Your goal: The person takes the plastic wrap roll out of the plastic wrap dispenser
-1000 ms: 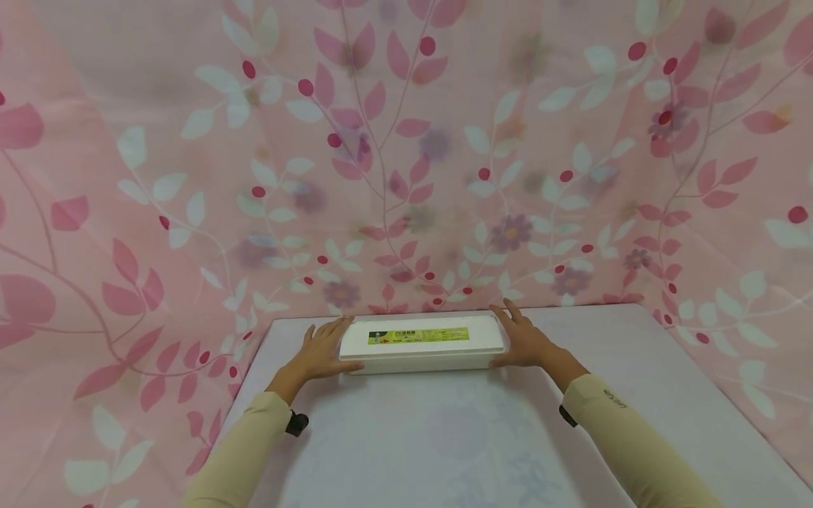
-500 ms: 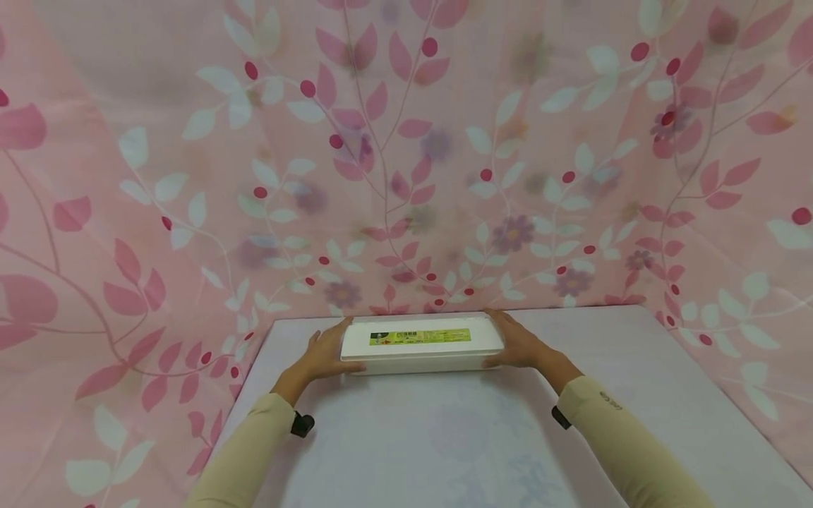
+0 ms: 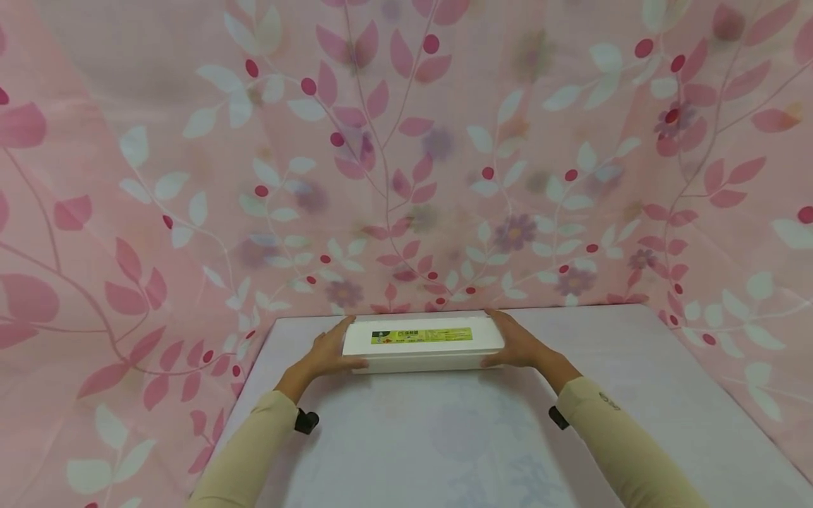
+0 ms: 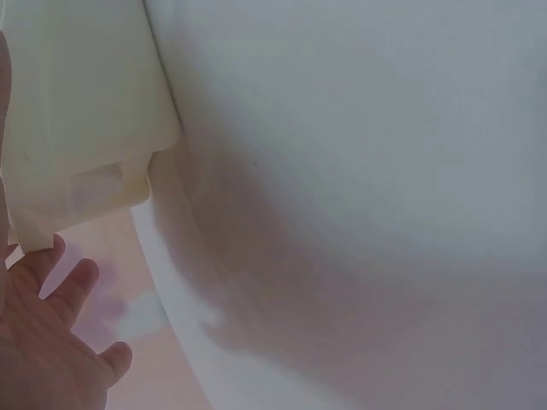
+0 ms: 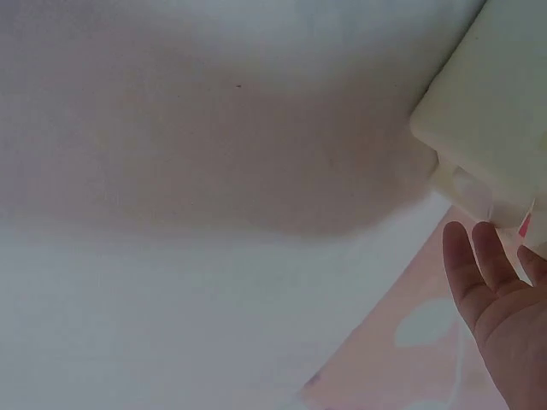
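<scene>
White box [image 3: 423, 348] on pale table [image 3: 432, 430]; pink leaf-patterned curtain [image 3: 394, 162] behind, both sides.

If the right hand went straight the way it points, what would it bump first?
Probably the white box: the right hand is at its right end. Beyond is pink flowery cloth, though how far is hard to tell.

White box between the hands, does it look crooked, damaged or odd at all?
Nothing stands out: the white box sits roughly square to the table, its green label looks flat, and no dent shows. The left hand and right hand partly hide its ends.
</scene>
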`<state>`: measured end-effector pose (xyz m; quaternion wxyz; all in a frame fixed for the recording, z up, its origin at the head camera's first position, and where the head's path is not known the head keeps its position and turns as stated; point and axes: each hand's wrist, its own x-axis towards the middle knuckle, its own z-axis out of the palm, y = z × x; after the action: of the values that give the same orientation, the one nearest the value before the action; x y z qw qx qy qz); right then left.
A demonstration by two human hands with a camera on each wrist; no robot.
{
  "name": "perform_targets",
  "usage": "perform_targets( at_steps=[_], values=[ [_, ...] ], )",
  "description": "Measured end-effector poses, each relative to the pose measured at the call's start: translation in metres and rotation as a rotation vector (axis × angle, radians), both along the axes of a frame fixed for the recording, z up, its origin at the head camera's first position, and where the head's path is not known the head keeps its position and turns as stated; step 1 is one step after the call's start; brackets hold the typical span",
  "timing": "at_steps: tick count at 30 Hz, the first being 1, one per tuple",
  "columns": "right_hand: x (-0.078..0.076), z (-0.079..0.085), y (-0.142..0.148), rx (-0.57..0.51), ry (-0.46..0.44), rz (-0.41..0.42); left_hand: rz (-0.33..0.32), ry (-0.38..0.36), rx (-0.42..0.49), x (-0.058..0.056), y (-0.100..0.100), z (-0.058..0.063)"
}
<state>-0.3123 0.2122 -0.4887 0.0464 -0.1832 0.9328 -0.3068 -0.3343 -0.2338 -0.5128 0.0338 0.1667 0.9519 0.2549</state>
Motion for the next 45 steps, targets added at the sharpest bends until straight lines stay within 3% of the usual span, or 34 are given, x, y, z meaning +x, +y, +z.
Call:
perform_targets(
  at_steps=[7,17,29,37,45],
  values=[
    [0.003,-0.001,0.000,-0.022,-0.045,-0.039,0.021,-0.035,0.033,0.000,0.000,-0.003],
    [0.001,-0.006,0.000,-0.039,-0.052,-0.063,-0.025,-0.105,0.239,-0.001,0.000,-0.008],
    [0.001,-0.006,-0.001,-0.082,-0.067,-0.105,0.009,-0.112,0.276,-0.002,0.003,-0.007],
    [0.003,-0.006,-0.003,-0.124,-0.052,-0.109,0.050,-0.110,0.250,0.001,0.003,-0.006],
    [0.004,-0.002,0.000,-0.131,0.006,-0.135,0.035,-0.072,0.285,0.003,0.009,0.005]
  ],
)
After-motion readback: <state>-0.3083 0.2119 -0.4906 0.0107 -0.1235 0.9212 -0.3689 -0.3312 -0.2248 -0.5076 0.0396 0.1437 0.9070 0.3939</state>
